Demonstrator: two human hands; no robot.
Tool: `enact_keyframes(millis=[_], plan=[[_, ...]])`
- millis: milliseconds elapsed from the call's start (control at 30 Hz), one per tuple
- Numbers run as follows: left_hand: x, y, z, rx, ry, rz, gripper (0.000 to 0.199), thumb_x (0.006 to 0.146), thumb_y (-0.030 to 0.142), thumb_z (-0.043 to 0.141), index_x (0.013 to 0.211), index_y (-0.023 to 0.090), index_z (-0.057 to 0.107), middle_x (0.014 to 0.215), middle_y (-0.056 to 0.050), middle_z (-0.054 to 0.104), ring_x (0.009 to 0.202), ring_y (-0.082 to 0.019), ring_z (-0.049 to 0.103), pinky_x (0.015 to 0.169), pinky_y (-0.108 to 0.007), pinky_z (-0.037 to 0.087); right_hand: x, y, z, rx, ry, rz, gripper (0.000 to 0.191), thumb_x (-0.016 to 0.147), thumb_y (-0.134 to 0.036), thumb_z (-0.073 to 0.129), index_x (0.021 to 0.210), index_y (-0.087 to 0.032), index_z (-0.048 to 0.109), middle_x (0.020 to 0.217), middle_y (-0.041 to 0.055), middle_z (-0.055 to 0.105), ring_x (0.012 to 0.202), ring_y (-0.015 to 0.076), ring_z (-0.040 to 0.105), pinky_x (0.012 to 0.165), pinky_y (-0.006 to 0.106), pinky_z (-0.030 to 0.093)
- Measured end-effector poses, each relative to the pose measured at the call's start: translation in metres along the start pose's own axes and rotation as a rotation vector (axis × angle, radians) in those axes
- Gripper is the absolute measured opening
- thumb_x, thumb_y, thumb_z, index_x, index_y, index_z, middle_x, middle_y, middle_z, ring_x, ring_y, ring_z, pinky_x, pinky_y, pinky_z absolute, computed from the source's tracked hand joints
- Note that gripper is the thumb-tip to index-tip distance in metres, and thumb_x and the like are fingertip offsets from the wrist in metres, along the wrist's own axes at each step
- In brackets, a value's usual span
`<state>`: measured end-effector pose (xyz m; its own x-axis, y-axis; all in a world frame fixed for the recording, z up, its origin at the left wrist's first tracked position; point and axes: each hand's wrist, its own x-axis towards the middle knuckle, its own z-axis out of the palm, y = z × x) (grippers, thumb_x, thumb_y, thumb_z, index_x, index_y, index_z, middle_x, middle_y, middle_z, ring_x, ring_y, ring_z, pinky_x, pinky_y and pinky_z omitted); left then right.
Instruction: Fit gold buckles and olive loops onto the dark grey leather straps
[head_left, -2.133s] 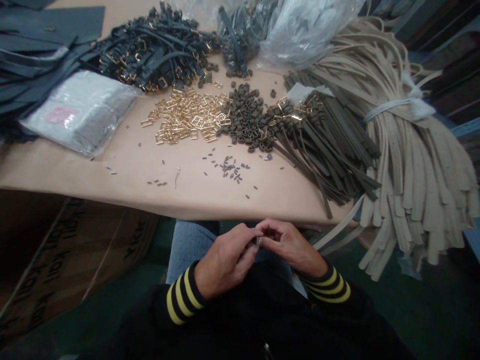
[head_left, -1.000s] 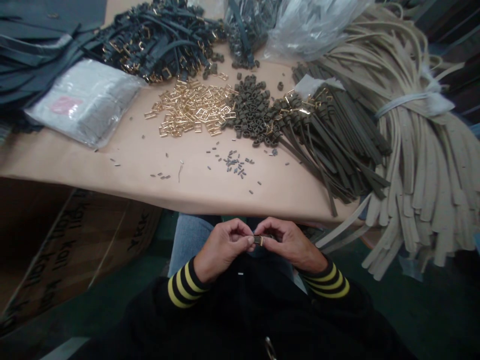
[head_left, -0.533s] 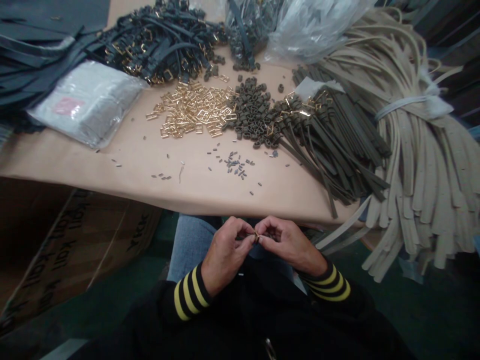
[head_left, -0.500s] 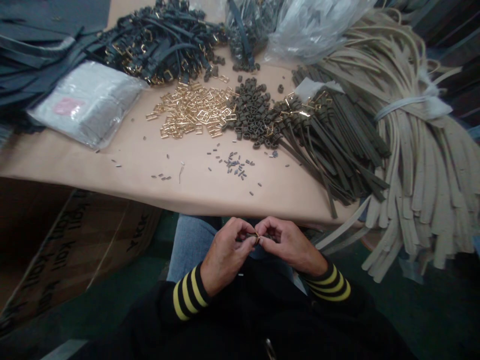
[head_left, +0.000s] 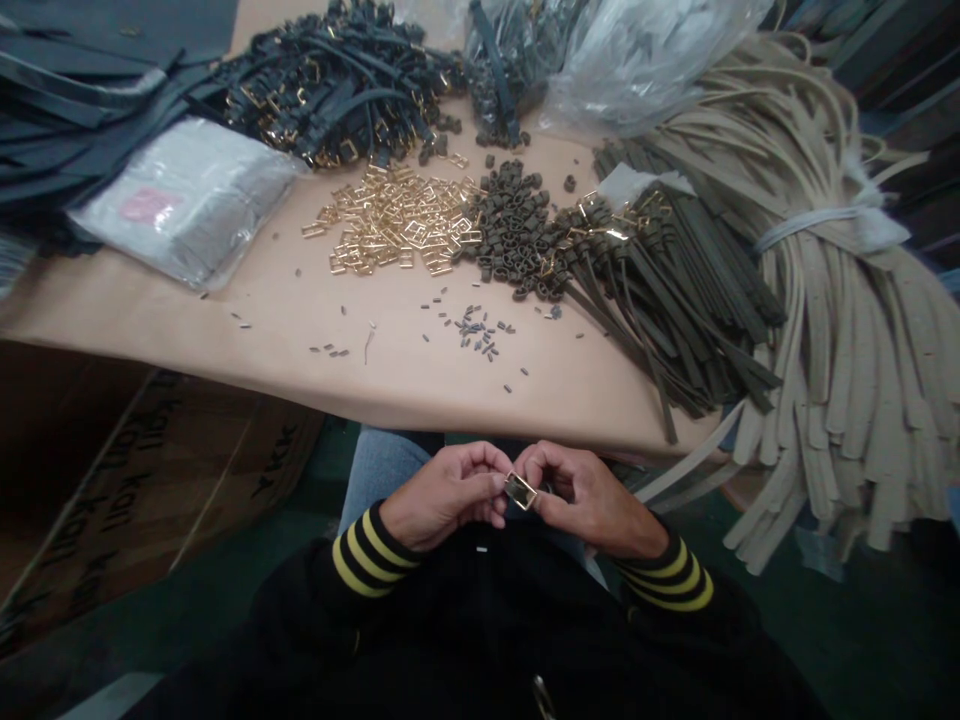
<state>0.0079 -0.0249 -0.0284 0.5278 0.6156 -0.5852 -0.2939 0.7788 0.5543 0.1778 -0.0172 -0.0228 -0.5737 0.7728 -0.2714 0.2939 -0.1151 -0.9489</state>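
Note:
Between my hands, just off the table's front edge, is a gold rectangular buckle (head_left: 520, 491), tilted with its frame facing up. My left hand (head_left: 459, 492) pinches its left corner between thumb and fingers. My right hand (head_left: 585, 497) grips its right side; something dark, perhaps a strap, shows among those fingers. On the table (head_left: 375, 385) lie a pile of gold buckles (head_left: 405, 220), a heap of dark olive loops (head_left: 514, 225) and scattered small metal pieces (head_left: 476, 330). Dark olive straps (head_left: 690, 290), some with buckles, lie to the right.
A bundle of beige straps (head_left: 847, 330) hangs over the right edge. Navy straps with buckles (head_left: 337, 90) are piled at the back left, near a plastic-wrapped packet (head_left: 187, 205). Clear plastic bags (head_left: 637, 60) lie at the back. A cardboard box (head_left: 217, 450) stands below left.
The buckle has turned so its rectangular frame now shows. My left hand has shifted slightly left with its fingers lower, and the camera view has moved a little.

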Motion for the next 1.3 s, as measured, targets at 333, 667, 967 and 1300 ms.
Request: enact_keyframes(millis=[333,667,967,1300], plan=[[-0.008,0.005,-0.006,-0.202,-0.101,0.035,0.027,0.058,0.019,0.071,0.072,0.012,0.049,0.06,0.005,0.048,0.043,-0.001,0.039,0.042,-0.017,0.042,-0.001,-0.008,-0.002,-0.113,-0.009,0.049,0.007,0.069,-0.016,0.047,0.065,-0.018,0.041,0.069,0.0021,0.056,0.063,0.0125,0.05,0.058,0.024,0.04],[-0.005,-0.004,-0.002,0.191,-0.011,0.081,0.032,0.065,0.031,0.066,0.074,0.015,0.04,0.059,0.006,0.051,0.04,-0.003,0.049,0.039,-0.015,0.037,-0.004,-0.014,-0.001,-0.312,0.067,0.154,0.005,0.064,-0.014,0.045,0.062,-0.018,0.043,0.055,-0.0028,0.047,0.05,0.0095,0.042,0.048,0.021,0.032],[-0.005,0.001,-0.003,0.304,-0.007,0.041,0.033,0.065,0.038,0.063,0.075,0.013,0.045,0.058,0.006,0.048,0.039,-0.003,0.045,0.038,-0.015,0.035,-0.002,-0.026,0.009,-0.554,0.11,0.087,0.011,0.066,-0.008,0.043,0.066,-0.018,0.041,0.059,-0.0013,0.049,0.052,0.0115,0.046,0.051,0.022,0.031],[0.003,0.019,0.004,0.275,0.096,0.218,0.034,0.063,0.043,0.062,0.067,0.01,0.054,0.053,0.0,0.055,0.046,-0.009,0.052,0.043,-0.019,0.041,0.011,-0.054,-0.006,-0.869,0.109,-0.088,0.013,0.068,-0.007,0.041,0.074,-0.017,0.046,0.064,0.0014,0.053,0.055,0.0138,0.048,0.05,0.025,0.03]])
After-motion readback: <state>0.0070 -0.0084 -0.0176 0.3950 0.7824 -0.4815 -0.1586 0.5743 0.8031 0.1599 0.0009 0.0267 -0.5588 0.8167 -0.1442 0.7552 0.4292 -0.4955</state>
